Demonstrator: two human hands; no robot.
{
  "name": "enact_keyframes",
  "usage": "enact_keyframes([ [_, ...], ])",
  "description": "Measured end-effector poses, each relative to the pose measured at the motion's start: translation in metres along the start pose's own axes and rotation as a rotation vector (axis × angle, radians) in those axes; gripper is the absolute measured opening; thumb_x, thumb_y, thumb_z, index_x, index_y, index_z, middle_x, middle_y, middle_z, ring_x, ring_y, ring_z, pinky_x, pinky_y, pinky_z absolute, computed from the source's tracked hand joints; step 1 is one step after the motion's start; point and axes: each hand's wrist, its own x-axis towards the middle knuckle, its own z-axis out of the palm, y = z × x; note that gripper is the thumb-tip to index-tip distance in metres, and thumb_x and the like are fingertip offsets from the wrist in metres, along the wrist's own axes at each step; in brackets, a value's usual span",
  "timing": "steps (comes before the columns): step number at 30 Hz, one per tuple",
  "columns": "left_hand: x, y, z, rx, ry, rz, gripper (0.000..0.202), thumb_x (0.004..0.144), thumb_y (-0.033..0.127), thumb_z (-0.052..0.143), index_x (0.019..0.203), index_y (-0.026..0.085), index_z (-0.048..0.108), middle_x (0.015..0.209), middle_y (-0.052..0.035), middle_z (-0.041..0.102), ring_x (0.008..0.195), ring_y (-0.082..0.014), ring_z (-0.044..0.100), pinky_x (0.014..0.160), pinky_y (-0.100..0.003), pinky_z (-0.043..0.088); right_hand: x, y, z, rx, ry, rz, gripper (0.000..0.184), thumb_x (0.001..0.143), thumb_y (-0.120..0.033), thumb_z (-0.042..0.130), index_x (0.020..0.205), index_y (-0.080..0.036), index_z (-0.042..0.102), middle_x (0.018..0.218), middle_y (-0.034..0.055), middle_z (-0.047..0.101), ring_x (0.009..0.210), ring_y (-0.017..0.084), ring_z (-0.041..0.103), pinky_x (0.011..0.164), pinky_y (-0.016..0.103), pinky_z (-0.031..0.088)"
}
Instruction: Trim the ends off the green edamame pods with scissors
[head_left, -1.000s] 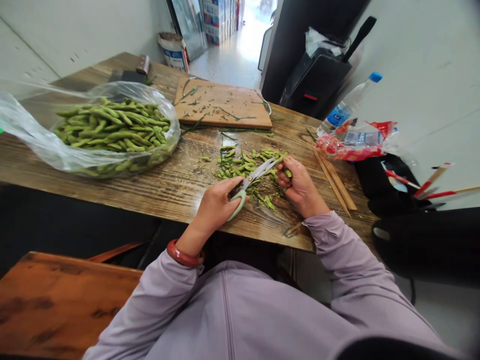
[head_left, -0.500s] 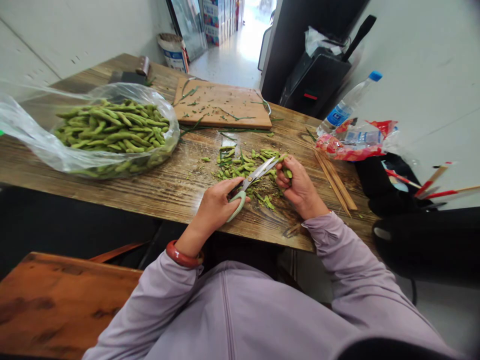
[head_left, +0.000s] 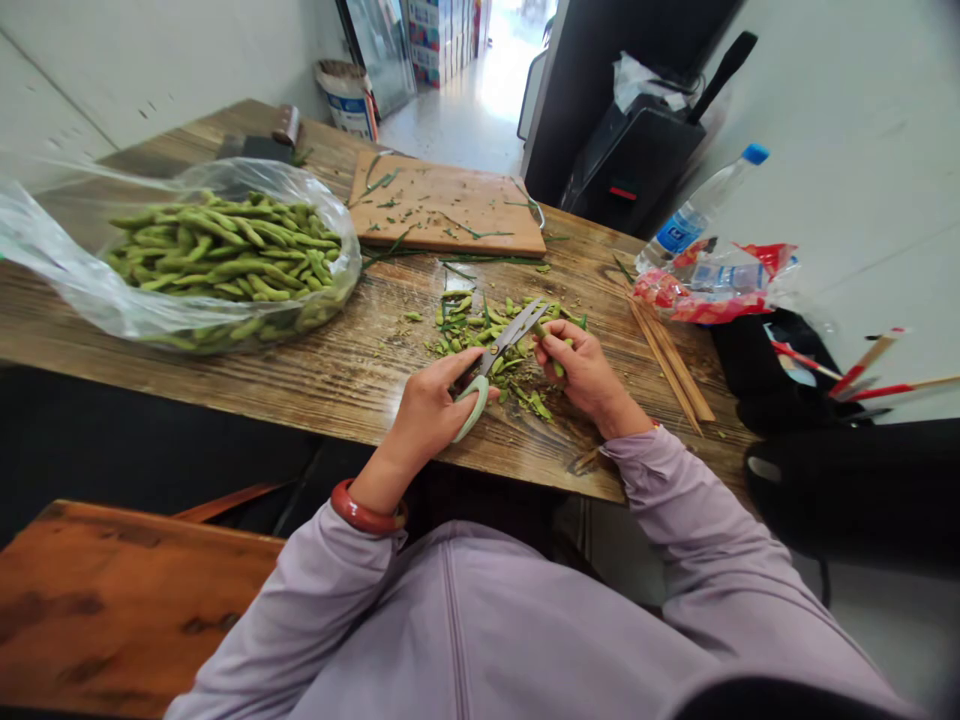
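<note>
My left hand (head_left: 431, 402) grips scissors (head_left: 511, 333) with pale green handles, their blades slightly apart and pointing up and to the right. Just beside the blade tips, my right hand (head_left: 589, 368) pinches green soybean pods (head_left: 559, 368) between thumb and fingers. Beneath both hands, trimmed pods and green scraps (head_left: 469, 325) lie scattered over the wooden table (head_left: 322, 385). A clear plastic bag (head_left: 346, 250) full of whole pods (head_left: 232, 245) rests open at the left.
Behind the scraps is a wooden cutting board (head_left: 450, 205) with bits of green stem. To the right are chopsticks (head_left: 667, 360), a water bottle (head_left: 686, 225), a red wrapper (head_left: 705, 295) and a black holder (head_left: 795, 365). A wooden stool (head_left: 142, 600) stands lower left.
My right hand has shifted left and slightly down with its pods. The scissor blades have opened a little and swung slightly upward, clear of the pod tip they were touching.
</note>
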Motion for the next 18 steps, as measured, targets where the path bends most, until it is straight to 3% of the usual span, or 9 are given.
enact_keyframes([
  [4, -0.0004, -0.0004, 0.0000, -0.006, -0.037, 0.010, 0.045, 0.083, 0.035, 0.075, 0.124, 0.016, 0.072, 0.118, -0.0102, 0.078, 0.103, -0.0217, 0.073, 0.093, -0.031, 0.057, -0.0007, -0.0001, -0.0022, -0.041, 0.025, -0.073, 0.045, 0.074, -0.058, 0.081, 0.093, -0.021, 0.063, 0.064, -0.0056, 0.058, 0.050, 0.006, 0.042, 0.043, 0.018, 0.028],
  [11, 0.0002, 0.0030, -0.0009, 0.000, -0.058, -0.007, 0.048, 0.082, 0.037, 0.074, 0.126, 0.017, 0.071, 0.120, -0.0103, 0.077, 0.104, -0.0222, 0.072, 0.094, -0.032, 0.058, -0.0017, -0.0048, 0.0023, 0.033, 0.060, -0.033, 0.049, 0.067, -0.059, 0.085, 0.088, -0.022, 0.062, 0.063, -0.0059, 0.055, 0.050, 0.006, 0.042, 0.040, 0.017, 0.026],
  [18, 0.0007, 0.0027, -0.0016, -0.003, -0.065, 0.007, 0.050, 0.082, 0.038, 0.074, 0.127, 0.016, 0.070, 0.119, -0.0111, 0.076, 0.104, -0.0233, 0.072, 0.093, -0.034, 0.058, -0.0023, 0.0003, -0.0019, -0.101, 0.003, -0.116, 0.038, 0.081, -0.057, 0.076, 0.087, -0.021, 0.067, 0.066, -0.0048, 0.056, 0.051, 0.006, 0.038, 0.043, 0.019, 0.027],
])
